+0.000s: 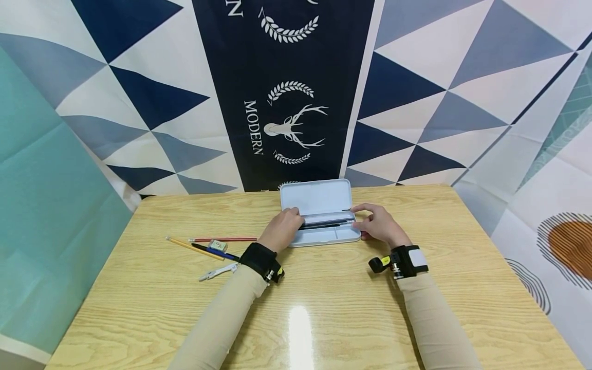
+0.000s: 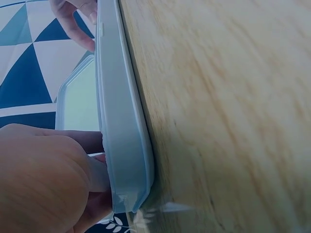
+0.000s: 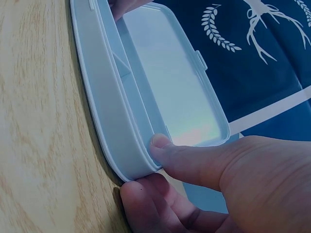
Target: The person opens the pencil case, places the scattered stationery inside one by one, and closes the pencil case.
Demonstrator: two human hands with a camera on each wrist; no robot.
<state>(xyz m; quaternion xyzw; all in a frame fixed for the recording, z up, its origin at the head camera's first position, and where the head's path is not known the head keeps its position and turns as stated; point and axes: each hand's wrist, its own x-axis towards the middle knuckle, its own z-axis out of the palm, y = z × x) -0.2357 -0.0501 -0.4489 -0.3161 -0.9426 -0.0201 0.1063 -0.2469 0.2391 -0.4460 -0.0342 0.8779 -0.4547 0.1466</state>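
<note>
An open light-blue pencil case (image 1: 314, 237) lies near the table's back edge, its lid (image 1: 316, 197) tipped up behind it. Long dark pens or pencils (image 1: 326, 224) lie lengthwise inside; their kind is too small to tell. My left hand (image 1: 282, 227) grips the case's left end, digits on both sides of the end wall in the left wrist view; some fingertips are hidden. At the right end, my right hand (image 1: 381, 226) pinches the case, the thumb (image 3: 160, 141) over the inner rim and curled fingers outside, low by the table.
Left of the case lie a yellow pencil (image 1: 194, 248), a red pencil (image 1: 231, 239), an eraser (image 1: 218, 245), a dark-blue pen (image 1: 222, 253) and a silver compass (image 1: 217, 272). A patterned cloth (image 1: 296, 103) hangs behind the wooden table (image 1: 342, 313).
</note>
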